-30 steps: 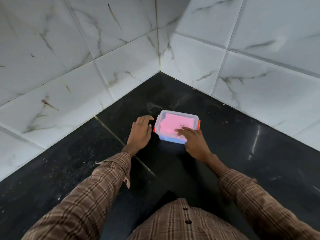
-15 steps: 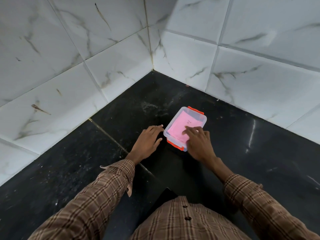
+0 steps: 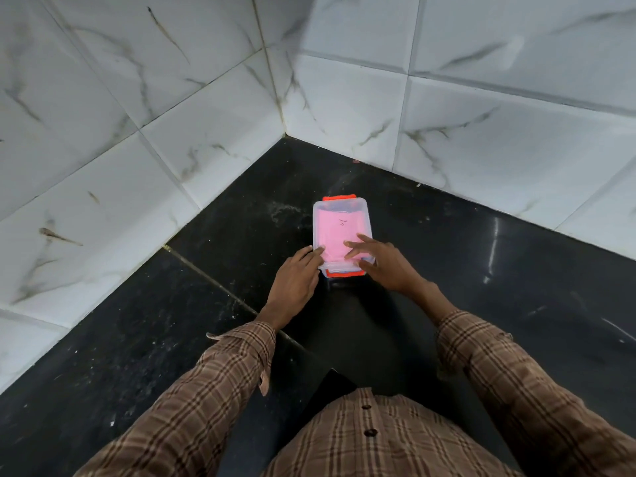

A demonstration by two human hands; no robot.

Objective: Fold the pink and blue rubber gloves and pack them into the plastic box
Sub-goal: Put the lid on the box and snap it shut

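Note:
A clear plastic box (image 3: 340,205) with orange clips at its near and far ends stands on the black counter, its lid on. Pink glove (image 3: 339,232) shows through the lid; a thin strip of blue shows at the box's near edge. My left hand (image 3: 296,280) touches the box's near left corner with its fingertips. My right hand (image 3: 385,263) lies flat on the near right part of the lid, fingers spread.
The box sits near the corner of a black stone counter (image 3: 481,270), with white marble-pattern tiled walls (image 3: 172,132) to the left and behind. A seam (image 3: 206,273) crosses the counter left of my left hand.
The box has been turned from crosswise to lengthwise, one clipped end now facing me. My left hand came in against its near corner; my right hand stayed on the lid.

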